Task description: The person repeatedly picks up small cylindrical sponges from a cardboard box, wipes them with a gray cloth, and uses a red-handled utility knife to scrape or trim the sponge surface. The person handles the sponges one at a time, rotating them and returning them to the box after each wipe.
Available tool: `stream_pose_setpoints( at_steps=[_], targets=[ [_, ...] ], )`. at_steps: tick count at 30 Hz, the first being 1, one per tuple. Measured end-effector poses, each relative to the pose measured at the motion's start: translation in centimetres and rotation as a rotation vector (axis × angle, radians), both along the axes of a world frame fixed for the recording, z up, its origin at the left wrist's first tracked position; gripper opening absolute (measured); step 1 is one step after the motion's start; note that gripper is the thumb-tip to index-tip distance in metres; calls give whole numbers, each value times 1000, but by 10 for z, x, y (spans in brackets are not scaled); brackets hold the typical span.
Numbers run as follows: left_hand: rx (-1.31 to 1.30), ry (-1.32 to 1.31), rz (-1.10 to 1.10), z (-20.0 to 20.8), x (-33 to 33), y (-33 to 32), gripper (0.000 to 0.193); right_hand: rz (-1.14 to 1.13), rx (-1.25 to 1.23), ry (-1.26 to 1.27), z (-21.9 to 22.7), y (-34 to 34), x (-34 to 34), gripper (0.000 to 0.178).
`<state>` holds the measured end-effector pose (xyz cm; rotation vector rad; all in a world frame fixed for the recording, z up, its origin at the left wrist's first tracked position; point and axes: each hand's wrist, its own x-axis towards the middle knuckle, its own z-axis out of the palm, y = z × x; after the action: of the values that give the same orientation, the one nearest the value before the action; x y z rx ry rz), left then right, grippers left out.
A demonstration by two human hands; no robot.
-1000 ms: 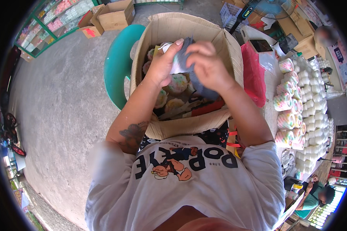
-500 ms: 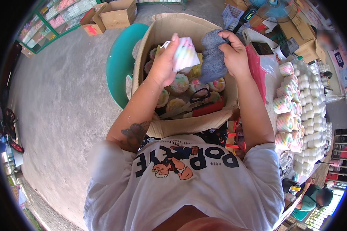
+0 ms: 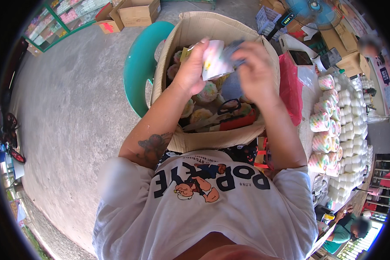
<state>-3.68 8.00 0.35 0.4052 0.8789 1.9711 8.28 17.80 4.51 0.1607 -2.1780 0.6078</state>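
My left hand (image 3: 191,73) grips a multicoloured yarn cone (image 3: 216,63), white with pink, yellow and green flecks, above an open cardboard box (image 3: 214,141). Motion smears my right hand (image 3: 256,73), which holds a grey-blue fuzzy cloth (image 3: 232,87) against the cone's right side; part of the cloth hangs down into the box. Similar speckled yarn cones (image 3: 206,92) fill the box below. On top of them lie dark-handled scissors (image 3: 229,105) and a red item (image 3: 237,122) whose kind I cannot make out.
A teal plastic chair (image 3: 136,73) stands left of the box. To the right, a table bears rows of speckled cones (image 3: 320,121) and white cones (image 3: 346,149), a phone (image 3: 300,57) and a pink plastic bag (image 3: 291,89). Further off are a fan (image 3: 314,12) and a person in green (image 3: 344,234).
The cloth in my right hand has moved left and now meets the yarn cone, partly bunched. My left hand still holds the cone, shifted slightly right in view.
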Motion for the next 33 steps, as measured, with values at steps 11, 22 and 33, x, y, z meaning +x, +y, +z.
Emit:
stream_pose_setpoints(
  at_steps=[11,22,33],
  targets=[
    [-91,115,70,-8,-2,6,41,63,420,-117,-13,-22,7,19],
    [-74,-21,35,-3,-4,1,48,80,-793,-68,-41,29,-18,36],
    [3,-7,-101,1,-1,-2,57,156,-1041,-100,-43,38,-19,28]
  ],
)
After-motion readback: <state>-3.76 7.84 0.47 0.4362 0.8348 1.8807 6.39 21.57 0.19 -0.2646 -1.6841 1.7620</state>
